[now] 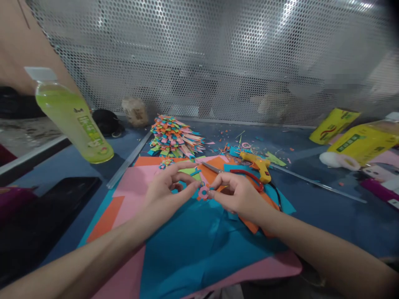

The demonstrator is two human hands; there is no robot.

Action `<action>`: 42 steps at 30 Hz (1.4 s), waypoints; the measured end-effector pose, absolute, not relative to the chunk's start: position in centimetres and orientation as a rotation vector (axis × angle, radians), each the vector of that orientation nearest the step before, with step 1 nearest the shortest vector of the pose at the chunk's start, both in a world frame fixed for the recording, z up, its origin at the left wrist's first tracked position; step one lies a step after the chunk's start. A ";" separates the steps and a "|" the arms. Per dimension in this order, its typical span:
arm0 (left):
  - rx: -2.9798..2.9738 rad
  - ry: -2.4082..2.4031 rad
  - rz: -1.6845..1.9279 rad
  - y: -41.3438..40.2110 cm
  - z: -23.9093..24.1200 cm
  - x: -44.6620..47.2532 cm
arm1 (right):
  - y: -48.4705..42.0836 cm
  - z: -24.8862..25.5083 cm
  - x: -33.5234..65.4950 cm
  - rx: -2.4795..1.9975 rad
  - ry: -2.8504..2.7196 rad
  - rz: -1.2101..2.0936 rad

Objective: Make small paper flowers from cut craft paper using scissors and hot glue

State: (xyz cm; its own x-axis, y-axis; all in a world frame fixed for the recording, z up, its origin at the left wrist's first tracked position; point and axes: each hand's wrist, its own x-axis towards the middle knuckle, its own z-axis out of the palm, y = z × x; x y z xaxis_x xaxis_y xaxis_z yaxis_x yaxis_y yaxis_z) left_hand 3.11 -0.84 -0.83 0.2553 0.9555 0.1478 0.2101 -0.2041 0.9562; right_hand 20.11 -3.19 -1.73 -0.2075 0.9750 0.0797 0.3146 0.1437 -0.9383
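Observation:
Both my hands meet over the coloured foam sheets [187, 245] on the table. Between their fingertips is a small pink foam flower ring [204, 192]. My left hand [166, 192] has its fingers curled, thumb and forefinger pinching toward the ring. My right hand [235, 194] is closed too, its fingertips on the ring's right side. Red-handled scissors [246, 175] lie just behind my right hand. A yellow glue gun [257, 162] lies beyond them.
A pile of many-coloured foam strips [173, 137] stands behind the sheets. A green drink bottle [70, 114] stands at the left, yellow packs [358, 143] at the right. A black tablet [46, 207] lies at the left. A perforated metal screen [218, 58] closes the back.

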 end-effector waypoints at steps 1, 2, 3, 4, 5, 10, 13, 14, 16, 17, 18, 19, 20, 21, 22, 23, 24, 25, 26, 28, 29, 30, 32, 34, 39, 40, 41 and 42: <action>1.622 1.106 1.036 -0.9 -0.8 3.1 | -3.2 -1.8 20.1 -1.262 -1.647 1.105; 1.617 1.105 1.039 -0.9 -0.7 3.1 | -3.1 -1.9 20.1 -1.260 -1.638 1.125; 1.608 1.099 1.040 -1.0 -0.7 3.1 | -3.1 -2.0 20.1 -1.255 -1.628 1.146; 1.599 1.086 1.038 -1.0 -0.6 3.1 | -3.1 -2.1 20.2 -1.248 -1.616 1.166; 1.594 1.068 1.033 -1.0 -0.6 3.1 | -3.1 -2.1 20.2 -1.236 -1.604 1.186; 1.622 0.981 1.004 -0.9 -0.9 3.3 | -3.0 -2.5 20.3 -1.188 -1.577 1.266; 1.642 0.985 1.006 -0.8 -1.2 3.3 | -2.9 -2.7 20.4 -1.211 -1.550 1.285; 1.647 1.001 1.009 -0.8 -1.2 3.3 | -2.9 -2.8 20.5 -1.220 -1.542 1.285; 1.642 1.043 1.005 -0.8 -1.1 3.3 | -2.8 -2.9 20.6 -1.228 -1.531 1.285; 1.632 1.062 1.003 -0.8 -1.1 3.2 | -2.8 -2.9 20.6 -1.228 -1.526 1.289; 1.621 1.072 1.002 -0.8 -1.0 3.2 | -2.7 -2.9 20.6 -1.225 -1.519 1.298; 1.613 1.070 1.006 -0.8 -0.9 3.2 | -2.7 -2.9 20.5 -1.220 -1.512 1.307; 1.606 1.057 1.012 -0.9 -0.8 3.2 | -2.7 -2.9 20.5 -1.214 -1.505 1.316; 1.601 1.037 1.014 -0.9 -0.8 3.2 | -2.8 -2.9 20.4 -1.210 -1.499 1.326; 1.598 1.011 1.015 -0.9 -0.8 3.2 | -2.8 -2.8 20.4 -1.206 -1.492 1.337; 1.593 0.988 1.010 -1.0 -0.7 3.1 | -2.8 -2.8 20.3 -1.199 -1.485 1.348; 1.586 0.969 1.003 -1.0 -0.7 3.1 | -2.8 -2.8 20.3 -1.190 -1.479 1.361; 1.576 0.957 0.997 -1.1 -0.7 3.1 | -2.7 -2.8 20.2 -1.181 -1.474 1.374; 1.564 0.951 0.987 -1.1 -0.7 3.1 | -2.7 -2.8 20.3 -1.172 -1.469 1.385; 1.548 0.955 0.979 -1.1 -0.6 3.1 | -2.7 -2.8 20.3 -1.164 -1.467 1.388; 1.547 0.968 0.977 -1.2 -0.5 3.1 | -2.7 -2.8 20.4 -1.170 -1.470 1.380; 1.552 0.985 0.976 -1.2 -0.5 3.2 | -2.7 -2.8 20.4 -1.179 -1.474 1.368; 1.570 1.027 0.975 -1.2 -0.4 3.2 | -2.6 -2.8 20.5 -1.191 -1.478 1.357; 1.561 1.033 0.965 -1.2 -0.4 3.2 | -2.6 -2.8 20.5 -1.184 -1.475 1.365; 1.422 0.918 0.975 -1.1 -0.6 3.1 | -2.6 -2.9 20.5 -1.141 -1.488 1.384; 1.406 0.906 0.982 -1.1 -0.6 3.1 | -2.6 -2.9 20.5 -1.138 -1.488 1.386; 1.398 0.902 0.986 -1.0 -0.6 3.1 | -2.6 -2.9 20.5 -1.137 -1.485 1.390; 1.392 0.906 0.987 -1.0 -0.6 3.0 | -2.7 -2.9 20.5 -1.136 -1.481 1.397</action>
